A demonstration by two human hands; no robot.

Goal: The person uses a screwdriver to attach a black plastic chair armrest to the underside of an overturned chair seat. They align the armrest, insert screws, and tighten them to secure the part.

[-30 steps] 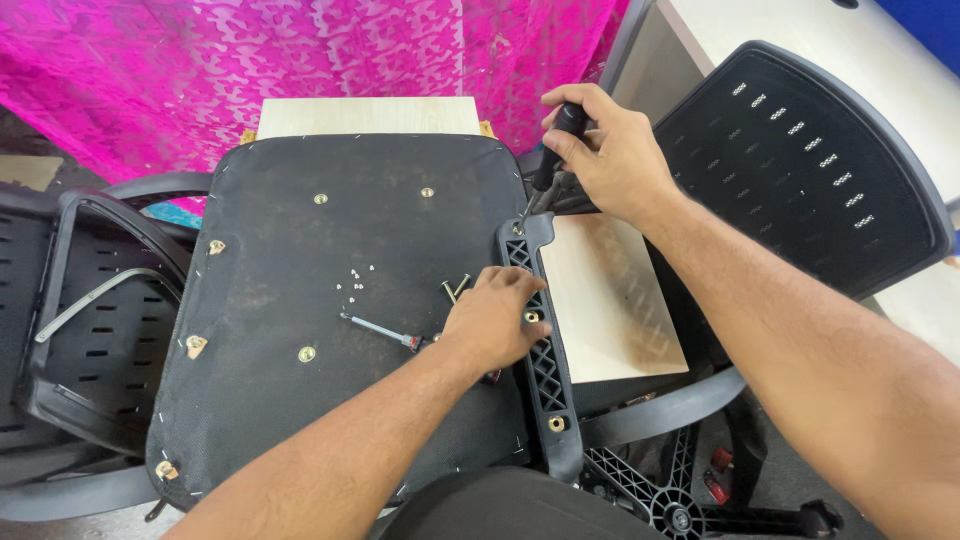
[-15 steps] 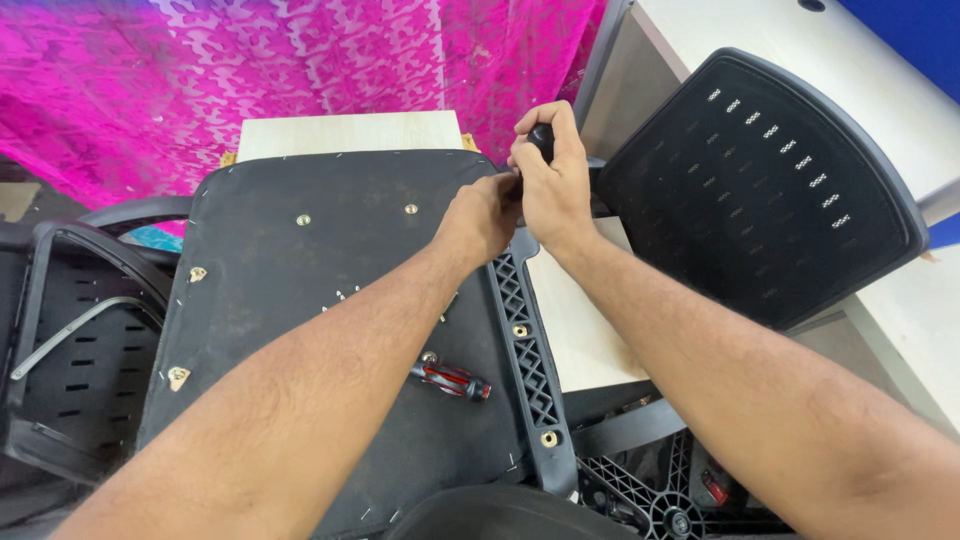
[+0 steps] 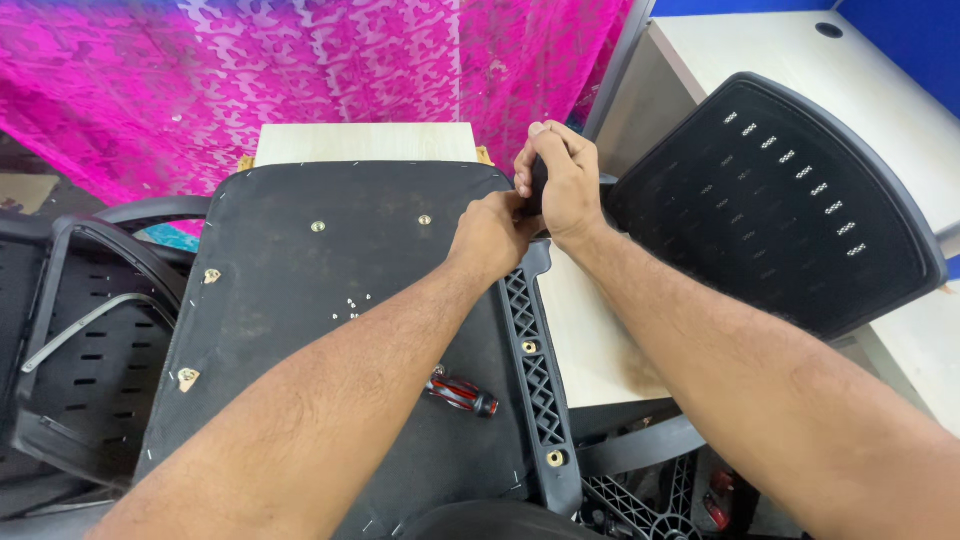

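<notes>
**Black seat pan, armrest bracket going on at the far corner**

Black fabric-covered chair seat (image 3: 330, 330) lies upside down across a pale worktop (image 3: 590, 340), with a pink patterned cloth (image 3: 300, 80) hanging behind it. Off to the right a perforated plastic backrest (image 3: 790, 210) leans against a desk, and another chair frame (image 3: 70, 330) sits on the left.

Along the seat's right edge runs a ribbed plastic armrest bracket (image 3: 530, 350). Looks like it's partway fixed: I can see brass-coloured fasteners in it near the middle and near the close end, while the far end is where both hands are busy, so that one is probably what's left.

Right hand (image 3: 565, 185) is clenched around a dark tool handle (image 3: 538, 178), held upright over the bracket's far end. Left hand (image 3: 490, 235) is pinched in just beside it at the bracket tip; its fingers are hidden from me, so can't tell what they grip, if anything.

Red-and-black screwdriver (image 3: 462, 392) lies loose on the seat, and a few tiny screws (image 3: 350, 308) are scattered near the middle.
</notes>
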